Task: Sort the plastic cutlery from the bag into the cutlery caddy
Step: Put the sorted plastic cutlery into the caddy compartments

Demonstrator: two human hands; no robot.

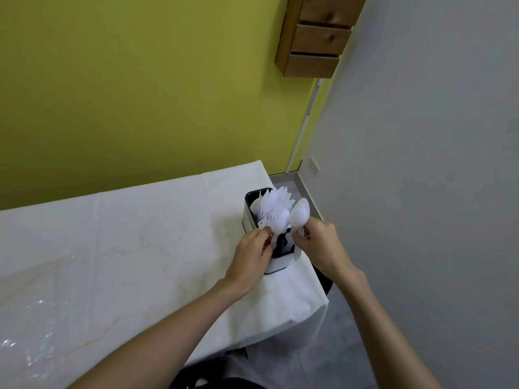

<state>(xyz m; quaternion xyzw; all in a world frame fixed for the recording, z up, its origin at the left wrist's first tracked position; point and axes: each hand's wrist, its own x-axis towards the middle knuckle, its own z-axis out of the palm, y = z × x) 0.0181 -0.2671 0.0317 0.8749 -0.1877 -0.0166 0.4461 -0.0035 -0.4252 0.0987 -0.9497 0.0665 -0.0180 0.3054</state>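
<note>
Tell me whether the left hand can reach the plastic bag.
Probably yes: nothing lies between the left hand and the plastic bag on the table, though that hand holds a spoon.

A table (140, 248) under a white cloth. A cutlery caddy (250, 217) stands upright by its right edge; a clear plastic bag (33, 346) lies crumpled near left.

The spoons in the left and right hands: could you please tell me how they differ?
The right spoon, in the right hand, is held higher, its bowl above the caddy rim; the left spoon, in the left hand, sits lower among the caddy's cutlery. The right spoon looks alone; fork tines show beside the left spoon. Both are white plastic, bowl up, pinched low.
</note>
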